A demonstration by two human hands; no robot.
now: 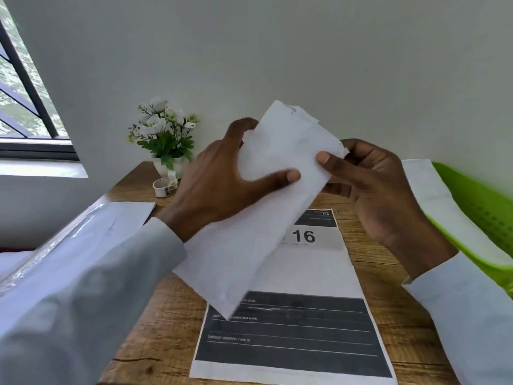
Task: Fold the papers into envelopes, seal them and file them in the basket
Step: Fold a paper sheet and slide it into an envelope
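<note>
I hold a folded white paper envelope [258, 207] up above the wooden table [166, 315], tilted from lower left to upper right. My left hand [222, 184] grips its left side, thumb across the front and fingers curled behind the top edge. At the envelope's right edge, my right hand [377, 187] pinches it with the thumb in front. The green basket [483, 212] stands at the right edge of the table with a white envelope [433, 195] lying in it.
A printed sheet marked 16 [291, 329] lies flat on the table below my hands. A clear sleeve of white papers [91, 232] lies at the left. A potted white flower [163, 134] and a tape roll [165, 187] stand at the back by the wall.
</note>
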